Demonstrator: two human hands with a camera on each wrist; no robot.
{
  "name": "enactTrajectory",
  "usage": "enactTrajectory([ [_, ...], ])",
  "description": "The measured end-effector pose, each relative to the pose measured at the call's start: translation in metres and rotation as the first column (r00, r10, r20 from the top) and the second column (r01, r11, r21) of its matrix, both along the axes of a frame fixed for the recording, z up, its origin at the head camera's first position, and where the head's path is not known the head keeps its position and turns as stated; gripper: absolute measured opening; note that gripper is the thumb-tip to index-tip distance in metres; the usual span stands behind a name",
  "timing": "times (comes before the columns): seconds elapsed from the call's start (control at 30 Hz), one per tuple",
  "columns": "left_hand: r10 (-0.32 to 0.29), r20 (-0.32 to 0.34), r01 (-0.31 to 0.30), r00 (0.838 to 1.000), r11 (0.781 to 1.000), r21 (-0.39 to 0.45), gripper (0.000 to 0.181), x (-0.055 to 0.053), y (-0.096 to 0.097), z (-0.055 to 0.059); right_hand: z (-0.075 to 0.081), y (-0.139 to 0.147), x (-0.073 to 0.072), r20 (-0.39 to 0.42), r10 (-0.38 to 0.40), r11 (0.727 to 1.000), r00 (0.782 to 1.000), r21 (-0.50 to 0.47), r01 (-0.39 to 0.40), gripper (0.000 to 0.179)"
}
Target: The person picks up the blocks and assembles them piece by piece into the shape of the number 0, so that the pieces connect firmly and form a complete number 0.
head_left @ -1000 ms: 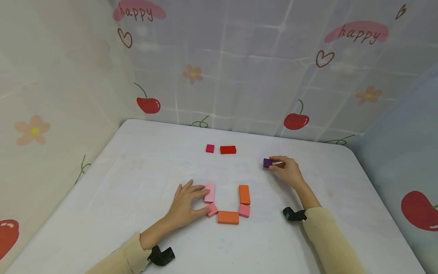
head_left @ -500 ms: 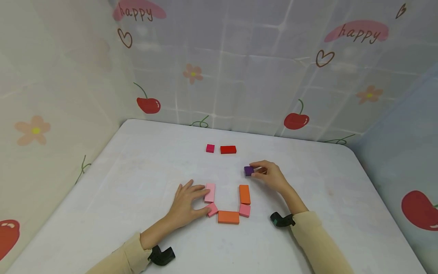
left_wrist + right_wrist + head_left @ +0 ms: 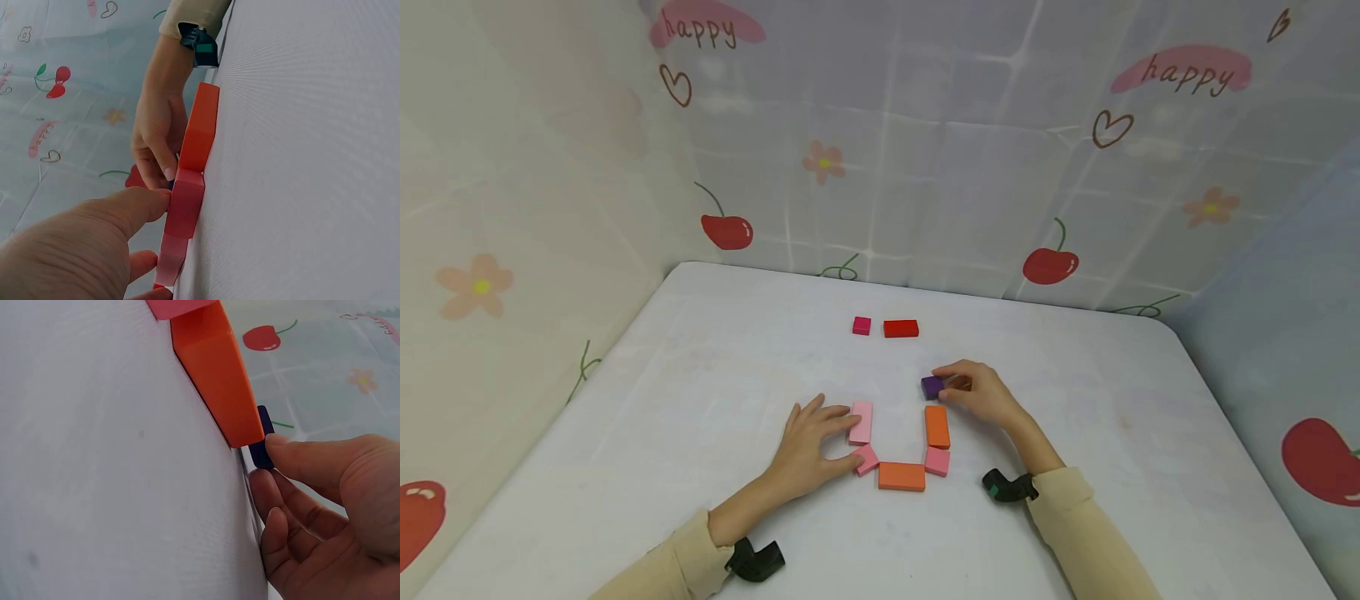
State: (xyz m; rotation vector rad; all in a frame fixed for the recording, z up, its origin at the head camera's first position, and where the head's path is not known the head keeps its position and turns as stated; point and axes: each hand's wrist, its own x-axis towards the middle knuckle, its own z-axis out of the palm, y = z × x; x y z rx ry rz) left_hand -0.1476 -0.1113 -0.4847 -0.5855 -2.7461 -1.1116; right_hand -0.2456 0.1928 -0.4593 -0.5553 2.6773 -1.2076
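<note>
Head view: my right grip (image 3: 987,398) is narrow, pinching the purple block (image 3: 932,388) just past the far end of the right orange block (image 3: 937,426). Left grip (image 3: 805,444) is wide, index finger touching the light pink block (image 3: 864,428), thumb on the left pink block (image 3: 868,457). Those three plus near orange block (image 3: 902,477) and right pink block (image 3: 937,461) form a U on the worktop (image 3: 760,350). Red block (image 3: 901,328) and magenta block (image 3: 861,326) lie farther out.

Left wrist view: thumb against left pink block; purple mostly hidden.

Right wrist view: purple between thumb and fingers; can't tell if it touches right orange block.
</note>
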Motion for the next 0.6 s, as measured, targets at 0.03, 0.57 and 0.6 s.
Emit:
enactTrajectory([
  [0.03, 0.000, 0.000, 0.000, 1.000, 1.000, 0.000, 0.052, -0.0001, 0.0000, -0.0004, 0.0002, -0.0001, 0.0002, -0.001, 0.009, 1.000, 1.000, 0.002, -0.009, 0.034],
  [0.57, -0.002, -0.010, 0.002, 1.000, 1.000, -0.005, 0.052, -0.0002, -0.0007, -0.0010, 0.0004, -0.0004, 0.0024, -0.018, 0.085, 0.996, 0.996, 0.010, -0.085, 0.034],
  [0.6, -0.002, -0.010, 0.002, 1.000, 1.000, -0.004, 0.052, -0.0002, -0.0008, -0.0010, 0.0000, -0.0002, 0.0018, -0.020, 0.089, 0.996, 0.996, 0.010, -0.089, 0.034],
])
